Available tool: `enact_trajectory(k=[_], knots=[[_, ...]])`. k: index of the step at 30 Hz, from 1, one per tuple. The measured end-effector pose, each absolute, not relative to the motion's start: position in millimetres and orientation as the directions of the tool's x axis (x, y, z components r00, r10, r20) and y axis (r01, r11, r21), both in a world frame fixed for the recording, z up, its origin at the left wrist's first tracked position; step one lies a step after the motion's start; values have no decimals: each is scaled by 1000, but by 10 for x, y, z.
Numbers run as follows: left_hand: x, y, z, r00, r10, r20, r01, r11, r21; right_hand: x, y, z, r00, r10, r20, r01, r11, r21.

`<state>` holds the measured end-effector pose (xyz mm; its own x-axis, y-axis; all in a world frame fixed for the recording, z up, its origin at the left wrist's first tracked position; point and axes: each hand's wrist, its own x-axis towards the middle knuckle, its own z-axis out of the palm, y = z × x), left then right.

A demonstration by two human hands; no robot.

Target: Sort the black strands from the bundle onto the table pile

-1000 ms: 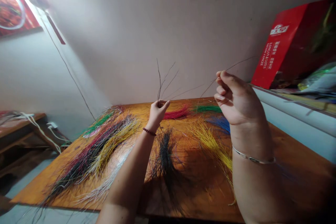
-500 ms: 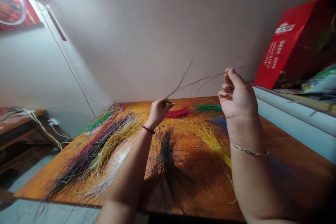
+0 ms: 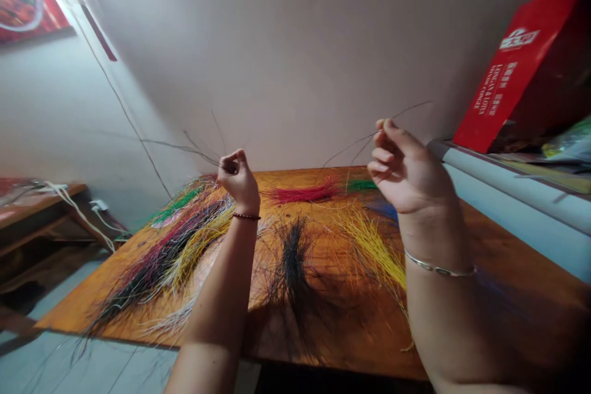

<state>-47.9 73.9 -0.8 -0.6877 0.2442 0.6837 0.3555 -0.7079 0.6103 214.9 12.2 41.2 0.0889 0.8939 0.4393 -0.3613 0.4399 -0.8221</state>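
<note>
My left hand [image 3: 239, 183], with a dark beaded bracelet at the wrist, is closed on a few thin dark wires [image 3: 184, 146] that fan out to the left. My right hand [image 3: 406, 166], wearing a silver bangle, pinches a thin dark wire [image 3: 351, 146] between thumb and forefinger. One end of it rises to the right, and strands droop to the left. Both hands are raised above the wooden table [image 3: 360, 332], well apart. Below and between them lies a black wire bundle [image 3: 294, 255]. Yellow wires [image 3: 376, 246] lie beneath my right hand.
Red wires [image 3: 305, 192], green wires [image 3: 362, 185] and blue wires [image 3: 385, 209] lie towards the back. Mixed red, black and yellow bundles [image 3: 161, 258] cover the table's left side. A red box [image 3: 512, 68] stands on a ledge at right. The wall [image 3: 286, 61] rises behind.
My left hand has swung left, and its wires now point left instead of up and right. My right hand has shifted slightly left. The wires between the hands have parted.
</note>
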Motion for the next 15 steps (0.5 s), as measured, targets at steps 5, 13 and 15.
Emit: enact_trajectory(k=[5, 13, 15], knots=[[-661, 448, 284, -777, 317, 544, 92, -798, 596, 1446, 323, 39, -309, 925, 222, -288, 131, -948], [-586, 60, 433, -658, 457, 598, -13, -801, 598, 599, 663, -1114, -362, 931, -45, 481, 145, -865], [-567, 75, 412, -607, 518, 602, -28, -772, 635, 658, 676, -1131, -338, 941, -25, 574, 185, -798]])
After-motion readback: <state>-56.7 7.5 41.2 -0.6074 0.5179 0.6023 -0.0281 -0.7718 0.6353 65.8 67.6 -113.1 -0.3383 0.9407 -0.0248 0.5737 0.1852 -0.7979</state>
